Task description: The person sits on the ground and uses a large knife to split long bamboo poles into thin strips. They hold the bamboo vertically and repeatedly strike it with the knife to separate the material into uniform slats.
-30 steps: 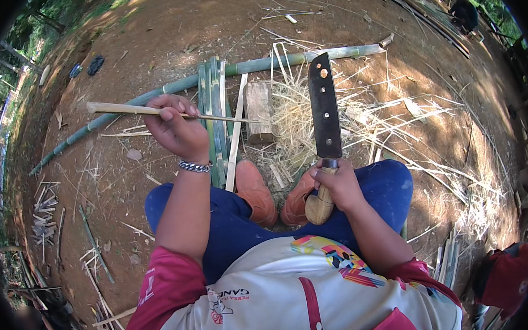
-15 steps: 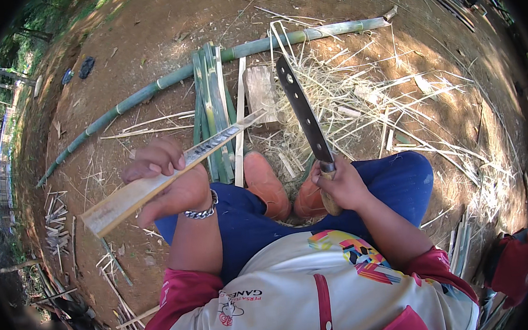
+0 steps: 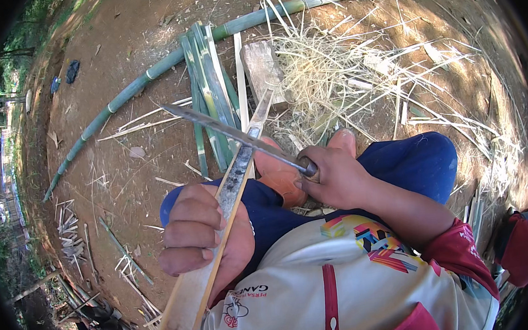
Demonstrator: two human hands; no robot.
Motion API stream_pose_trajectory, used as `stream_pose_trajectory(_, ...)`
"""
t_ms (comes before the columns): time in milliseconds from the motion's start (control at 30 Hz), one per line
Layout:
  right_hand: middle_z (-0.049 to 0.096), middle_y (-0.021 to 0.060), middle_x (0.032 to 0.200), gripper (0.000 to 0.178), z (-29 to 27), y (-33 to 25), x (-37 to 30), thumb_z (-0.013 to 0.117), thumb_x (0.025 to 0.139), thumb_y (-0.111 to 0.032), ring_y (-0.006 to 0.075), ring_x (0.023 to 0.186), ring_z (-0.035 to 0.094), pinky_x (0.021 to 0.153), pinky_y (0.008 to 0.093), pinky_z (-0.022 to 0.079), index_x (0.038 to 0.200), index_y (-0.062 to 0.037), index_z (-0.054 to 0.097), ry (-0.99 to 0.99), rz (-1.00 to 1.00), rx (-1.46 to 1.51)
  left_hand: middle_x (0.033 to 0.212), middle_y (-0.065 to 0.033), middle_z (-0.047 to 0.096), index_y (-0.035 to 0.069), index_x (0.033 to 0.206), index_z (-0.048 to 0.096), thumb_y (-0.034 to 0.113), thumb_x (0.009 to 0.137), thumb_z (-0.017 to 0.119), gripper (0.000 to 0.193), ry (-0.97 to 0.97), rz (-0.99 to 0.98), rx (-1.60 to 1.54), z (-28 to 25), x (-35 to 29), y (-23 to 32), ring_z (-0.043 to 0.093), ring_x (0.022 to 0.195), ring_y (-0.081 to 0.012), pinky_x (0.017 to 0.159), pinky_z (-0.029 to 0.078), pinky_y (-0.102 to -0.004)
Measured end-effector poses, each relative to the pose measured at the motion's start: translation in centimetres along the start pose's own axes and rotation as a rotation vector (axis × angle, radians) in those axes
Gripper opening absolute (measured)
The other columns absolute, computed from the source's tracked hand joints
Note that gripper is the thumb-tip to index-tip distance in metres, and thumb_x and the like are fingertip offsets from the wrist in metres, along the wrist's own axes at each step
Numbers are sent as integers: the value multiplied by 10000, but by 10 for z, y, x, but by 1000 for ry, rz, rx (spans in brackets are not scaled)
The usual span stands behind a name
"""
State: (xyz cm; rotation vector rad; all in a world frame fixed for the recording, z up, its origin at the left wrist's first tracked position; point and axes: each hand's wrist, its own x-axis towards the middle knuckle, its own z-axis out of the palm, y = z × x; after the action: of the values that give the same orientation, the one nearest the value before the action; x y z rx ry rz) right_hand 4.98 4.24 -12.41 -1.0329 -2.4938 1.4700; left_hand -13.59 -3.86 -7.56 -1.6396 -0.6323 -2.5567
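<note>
My left hand (image 3: 191,229) is closed round a split bamboo strip (image 3: 235,174), its pale hollow inside facing up with dark grey patches. The strip slants from near my body up to a narrower far end close to a wooden block (image 3: 262,69). Gripped by its handle, a long-bladed machete (image 3: 224,129) is in my right hand (image 3: 333,175). The blade lies across the strip beyond my left hand, its tip pointing to the far left. Whether the edge bites into the bamboo I cannot tell.
Green split bamboo lengths (image 3: 210,101) lie beside the block. Behind them a long green bamboo pole (image 3: 166,62) stretches across the dirt. Pale shavings (image 3: 331,73) are heaped to the right. A red bag-like thing (image 3: 521,247) is at the far right; short offcuts (image 3: 71,233) lie left.
The machete has swung left from nearly upright to lie across the strip. My left hand has come lower and nearer my body, turning the strip to a steeper slant.
</note>
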Motion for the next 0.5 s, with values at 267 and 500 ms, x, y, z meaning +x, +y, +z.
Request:
stream_pose_trajectory(267,667,186,867,292,9,-8,3,718,819,-209,406,783,677,690,507,533,1021,-45,586,17,-187,-15,677,43,404,166,811,411,669,966,470,531,34,31,109,1,-10,3,398,555,-97,532,304,-269)
stream_pose_trajectory(500,673,196,819,239,15,-4,16,693,816,-185,419,771,677,692,518,530,987,-44,605,-23,-83,22,678,69,396,176,806,412,649,962,519,509,17,35,116,-3,-10,6,384,541,-69,529,272,-251)
